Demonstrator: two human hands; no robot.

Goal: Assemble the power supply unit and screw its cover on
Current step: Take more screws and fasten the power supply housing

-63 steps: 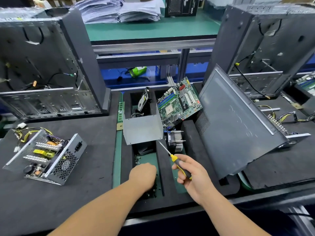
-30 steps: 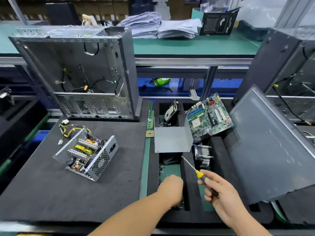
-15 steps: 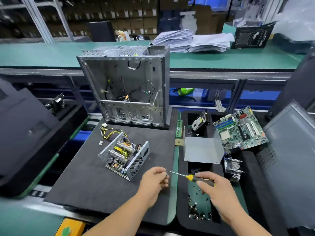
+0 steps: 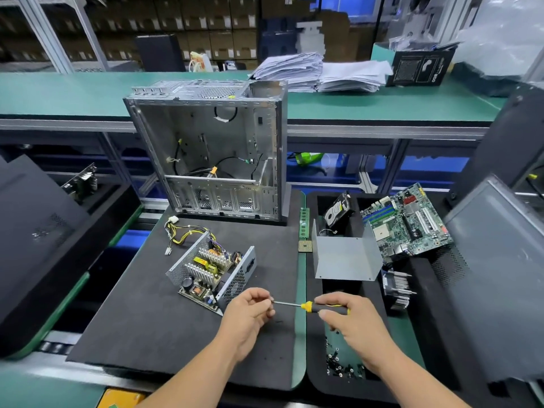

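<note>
The right hand [image 4: 353, 322] grasps the handle of the screwdriver [image 4: 312, 306], whose shaft lies level and points left. The left hand [image 4: 250, 312] pinches at the tip; probably a screw is there, but it is too small to see. The open power supply unit [image 4: 210, 267] lies on the black mat [image 4: 132, 319], just beyond the left hand. Its metal cover [image 4: 346, 256] stands apart, behind the right hand.

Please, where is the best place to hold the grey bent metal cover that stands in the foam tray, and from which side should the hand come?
Probably pinch the metal cover by an upright side flange, coming from above. The flat panel leans in the foam tray with both flanges raised, and the motherboard crowds its right edge, so the left flange looks freer.
</note>
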